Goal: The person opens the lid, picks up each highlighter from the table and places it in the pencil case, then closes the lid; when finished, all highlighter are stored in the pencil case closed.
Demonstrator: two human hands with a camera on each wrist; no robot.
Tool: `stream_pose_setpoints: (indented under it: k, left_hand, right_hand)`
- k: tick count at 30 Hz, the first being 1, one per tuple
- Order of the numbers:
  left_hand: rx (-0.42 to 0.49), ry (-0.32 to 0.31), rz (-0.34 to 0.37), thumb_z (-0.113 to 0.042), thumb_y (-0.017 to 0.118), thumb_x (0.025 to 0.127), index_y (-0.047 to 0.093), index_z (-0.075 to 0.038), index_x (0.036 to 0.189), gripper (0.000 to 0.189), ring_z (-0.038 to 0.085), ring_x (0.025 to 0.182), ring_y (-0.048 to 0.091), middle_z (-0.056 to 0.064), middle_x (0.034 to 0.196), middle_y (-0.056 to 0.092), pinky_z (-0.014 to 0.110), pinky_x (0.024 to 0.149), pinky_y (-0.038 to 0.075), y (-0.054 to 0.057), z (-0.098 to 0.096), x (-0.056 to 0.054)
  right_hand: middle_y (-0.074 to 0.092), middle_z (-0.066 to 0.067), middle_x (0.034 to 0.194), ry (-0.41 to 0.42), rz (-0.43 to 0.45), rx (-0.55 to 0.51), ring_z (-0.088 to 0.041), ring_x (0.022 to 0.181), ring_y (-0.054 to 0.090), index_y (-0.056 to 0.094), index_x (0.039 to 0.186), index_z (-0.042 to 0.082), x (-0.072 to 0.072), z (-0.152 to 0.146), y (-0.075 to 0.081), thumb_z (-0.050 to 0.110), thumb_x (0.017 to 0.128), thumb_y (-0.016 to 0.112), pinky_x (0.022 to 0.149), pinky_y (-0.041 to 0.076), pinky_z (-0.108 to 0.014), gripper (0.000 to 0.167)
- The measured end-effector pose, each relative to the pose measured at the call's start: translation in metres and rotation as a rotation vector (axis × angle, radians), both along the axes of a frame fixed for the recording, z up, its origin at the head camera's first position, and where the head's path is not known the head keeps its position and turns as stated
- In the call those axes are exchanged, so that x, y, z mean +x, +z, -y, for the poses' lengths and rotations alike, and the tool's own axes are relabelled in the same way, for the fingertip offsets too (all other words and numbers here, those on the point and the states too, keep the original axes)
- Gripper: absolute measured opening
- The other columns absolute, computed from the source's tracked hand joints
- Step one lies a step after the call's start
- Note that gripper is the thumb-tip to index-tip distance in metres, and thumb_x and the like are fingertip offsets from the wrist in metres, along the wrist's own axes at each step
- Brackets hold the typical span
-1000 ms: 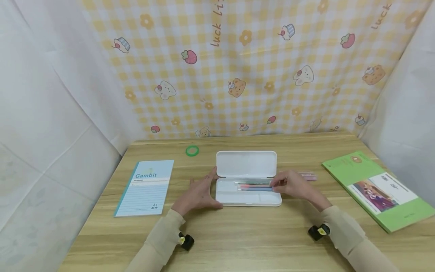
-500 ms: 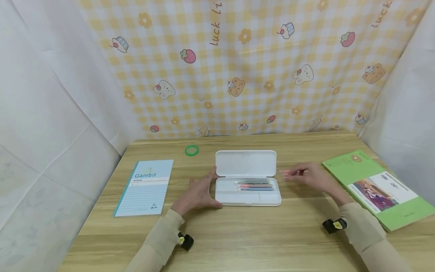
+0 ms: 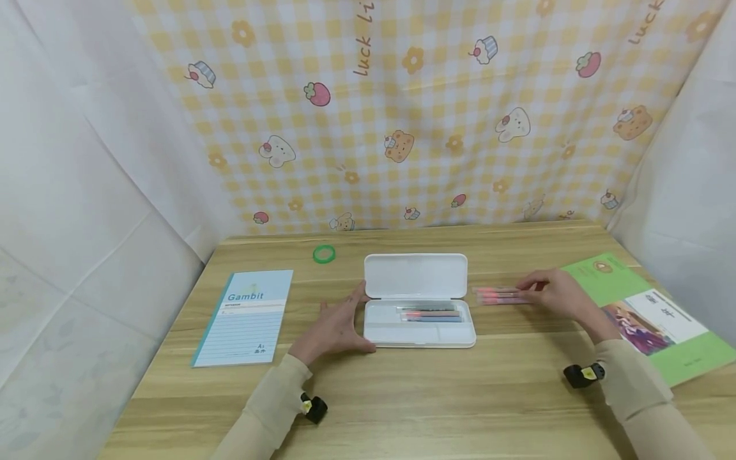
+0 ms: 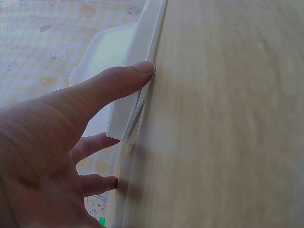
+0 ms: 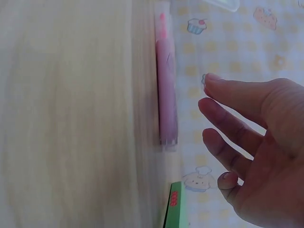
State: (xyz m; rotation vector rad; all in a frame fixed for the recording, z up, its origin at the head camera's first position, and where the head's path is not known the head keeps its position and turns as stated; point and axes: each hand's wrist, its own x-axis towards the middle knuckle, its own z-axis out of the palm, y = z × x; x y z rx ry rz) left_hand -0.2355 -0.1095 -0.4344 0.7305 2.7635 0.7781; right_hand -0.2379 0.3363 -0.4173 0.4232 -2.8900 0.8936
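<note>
A yellow checked cloth (image 3: 437,108) rises behind the wood-grain surface (image 3: 437,396). At the right lies a green book (image 3: 646,326), its printed cover plain in the head view; the right wrist view gives only a narrow green end with red marks. A pale blue notebook (image 3: 244,322) lies at the left.

Between them a white pencil case (image 3: 416,276) stands with its lid raised. Only the head view shows its inside: slim pens (image 3: 434,315), one pink-tipped and one blue among them, lie in the rear compartment, and a divider crosses the front one.

The left hand (image 3: 336,332) is spread wide around the case's left end. The left wrist view shows its thumb against the front edge and a finger standing clear of the case.

The right hand (image 3: 554,294) is loosely bent and grips nothing. From the head it seems to meet the right end of the loose pink pens (image 3: 499,296) beside the case; the right wrist view reveals a gap, with thumb and fingertips parted. A green ring (image 3: 324,261) lies farther back, left of the case.
</note>
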Motion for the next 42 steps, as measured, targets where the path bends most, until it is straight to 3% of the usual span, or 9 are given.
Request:
stream_pose_setpoints:
  k: [12, 26, 42]
  left_hand:
    - [0.0, 0.003, 0.004, -0.046, 0.087, 0.06, 0.006, -0.006, 0.152, 0.129, 0.022, 0.132, 0.038, -0.001, 0.139, 0.049, 0.075, 0.097, 0.004, 0.0, 0.001, 0.0]
    - [0.0, 0.006, 0.004, -0.047, 0.087, 0.06, 0.008, -0.006, 0.152, 0.128, 0.021, 0.133, 0.036, -0.003, 0.139, 0.048, 0.075, 0.097, 0.004, 0.0, 0.0, 0.001]
    - [-0.004, 0.004, 0.005, -0.048, 0.087, 0.06, 0.006, -0.008, 0.153, 0.129, 0.021, 0.132, 0.037, -0.003, 0.139, 0.049, 0.075, 0.098, 0.004, -0.001, 0.001, 0.0]
  right_hand:
    - [0.068, -0.002, 0.078, -0.001, 0.019, 0.023, -0.011, 0.065, 0.053, 0.074, 0.086, 0.005, -0.002, -0.013, -0.009, 0.009, 0.078, 0.077, 0.056, 0.043, -0.025, 0.009]
    - [0.067, -0.001, 0.078, 0.017, 0.036, 0.068, -0.01, 0.063, 0.051, 0.073, 0.081, 0.008, -0.001, -0.015, -0.009, 0.004, 0.077, 0.076, 0.054, 0.042, -0.025, 0.005]
    - [0.065, 0.0, 0.076, 0.033, 0.07, 0.088, -0.012, 0.061, 0.049, 0.073, 0.085, 0.006, -0.003, -0.016, -0.012, 0.003, 0.076, 0.076, 0.053, 0.04, -0.026, 0.01]
